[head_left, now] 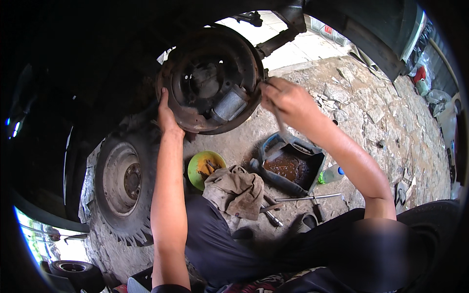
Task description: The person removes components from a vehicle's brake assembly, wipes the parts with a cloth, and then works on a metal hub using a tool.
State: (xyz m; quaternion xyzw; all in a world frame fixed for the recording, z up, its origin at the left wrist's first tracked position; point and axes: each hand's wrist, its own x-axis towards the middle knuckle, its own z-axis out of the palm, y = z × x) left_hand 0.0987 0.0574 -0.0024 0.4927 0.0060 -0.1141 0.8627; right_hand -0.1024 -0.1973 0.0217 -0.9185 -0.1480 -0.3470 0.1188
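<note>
A rusty, round brake drum [188, 117] hangs on the axle under the vehicle, its open side toward me. A grey cylinder-shaped metal piece [229, 104] sits low inside it. My left hand [169, 116] grips the drum's left rim, with one finger stretched up along its edge. At the right rim my right hand [287, 100] is closed around a slim bar-like tool [280, 122], which slants down below the fist. The tool's upper end is hidden by the hand, so its exact kind cannot be made out.
Below stand a green bowl [194, 172] holding orange-brown liquid and small parts, a brown rag [239, 188], and a cut-open blue container [315, 172] with dark liquid. A plastic bottle [332, 174] and a long metal bar [308, 198] lie nearby. A wheel [124, 180] stands left.
</note>
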